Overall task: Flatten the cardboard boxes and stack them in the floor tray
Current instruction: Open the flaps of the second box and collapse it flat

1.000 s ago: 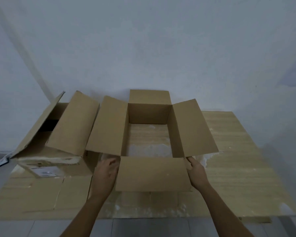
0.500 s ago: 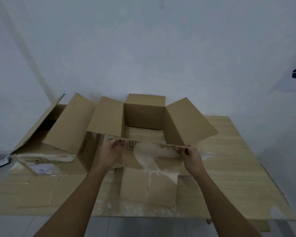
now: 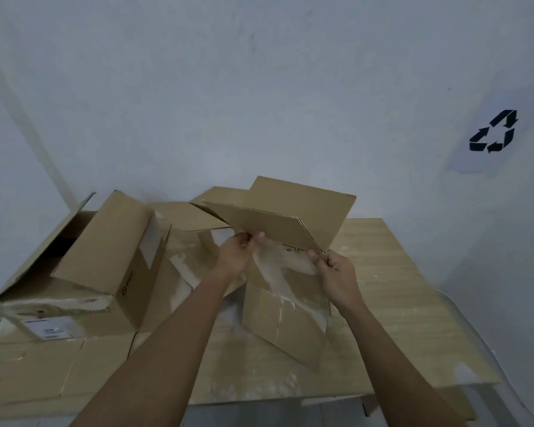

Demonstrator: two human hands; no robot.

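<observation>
Above the pale wooden table, your left hand and right hand each pinch the near edge of the brown, tape-scarred cardboard box, lifted clear and half-collapsed, likely to press it flat.

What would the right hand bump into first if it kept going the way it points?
The right hand points up and away, already gripping the box at its near edge. Going on, it would push into that cardboard first. Beyond lies the wall, though depth is hard to judge.
</observation>
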